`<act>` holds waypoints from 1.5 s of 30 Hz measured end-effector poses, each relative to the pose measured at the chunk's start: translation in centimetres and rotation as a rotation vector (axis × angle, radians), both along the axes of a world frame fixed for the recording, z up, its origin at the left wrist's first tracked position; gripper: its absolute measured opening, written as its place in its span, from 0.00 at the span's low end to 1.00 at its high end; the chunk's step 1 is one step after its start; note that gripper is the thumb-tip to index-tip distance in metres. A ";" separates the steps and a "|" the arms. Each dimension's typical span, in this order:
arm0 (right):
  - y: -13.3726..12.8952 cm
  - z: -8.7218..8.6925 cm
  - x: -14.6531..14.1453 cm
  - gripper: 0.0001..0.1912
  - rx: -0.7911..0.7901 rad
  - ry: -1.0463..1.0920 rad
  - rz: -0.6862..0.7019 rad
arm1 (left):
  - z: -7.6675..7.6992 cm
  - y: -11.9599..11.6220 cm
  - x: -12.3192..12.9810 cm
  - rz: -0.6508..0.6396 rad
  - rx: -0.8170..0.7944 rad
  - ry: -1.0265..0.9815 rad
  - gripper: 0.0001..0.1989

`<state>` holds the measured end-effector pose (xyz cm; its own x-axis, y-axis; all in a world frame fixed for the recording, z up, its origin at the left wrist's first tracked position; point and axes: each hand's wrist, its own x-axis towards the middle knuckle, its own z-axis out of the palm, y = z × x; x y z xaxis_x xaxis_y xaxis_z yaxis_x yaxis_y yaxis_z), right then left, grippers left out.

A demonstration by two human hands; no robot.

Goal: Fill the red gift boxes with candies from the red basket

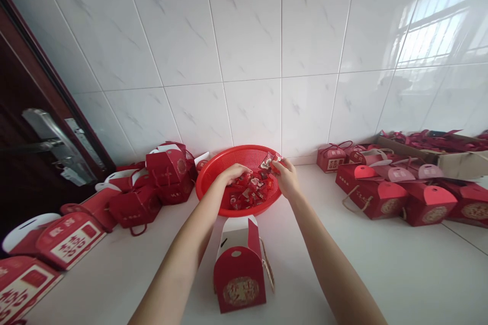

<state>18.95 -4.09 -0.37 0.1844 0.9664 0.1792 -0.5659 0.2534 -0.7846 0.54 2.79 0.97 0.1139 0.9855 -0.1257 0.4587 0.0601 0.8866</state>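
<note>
Pinching wrapped candies (266,162) at its fingertips (275,164), the right hand (285,176) hovers near the basket (238,154).

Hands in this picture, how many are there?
2: the left hand is over the wrapped candies in the red basket; the right hand, by the basket's right rim, holds some.

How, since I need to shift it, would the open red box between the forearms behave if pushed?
The box looks like thin card, so probably light; its raised flaps may bend; flat-sided, it should slide, not roll.
</note>
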 end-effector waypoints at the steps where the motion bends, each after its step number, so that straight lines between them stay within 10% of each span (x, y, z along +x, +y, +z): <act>1: 0.0 0.0 0.0 0.15 -0.001 0.004 -0.001 | 0.2 -0.1 0.0 0.001 0.007 -0.025 0.07; 19: -0.6 0.9 -0.1 0.14 -0.096 0.055 0.175 | 2.6 -2.6 1.3 0.070 0.373 -0.483 0.14; 33: -3.5 3.4 -1.5 0.10 -0.252 0.096 0.353 | 3.2 -11.5 -0.5 0.094 0.321 -0.711 0.21; 45: -3.9 2.1 -2.6 0.18 -0.203 -0.100 0.262 | -0.5 -10.5 -0.9 0.159 0.245 -0.563 0.15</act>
<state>16.35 -7.97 1.78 -0.0832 0.9964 -0.0166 -0.5088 -0.0568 -0.8590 -0.37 -7.74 0.51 -0.0534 0.9883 0.1426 -0.0797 -0.1466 0.9860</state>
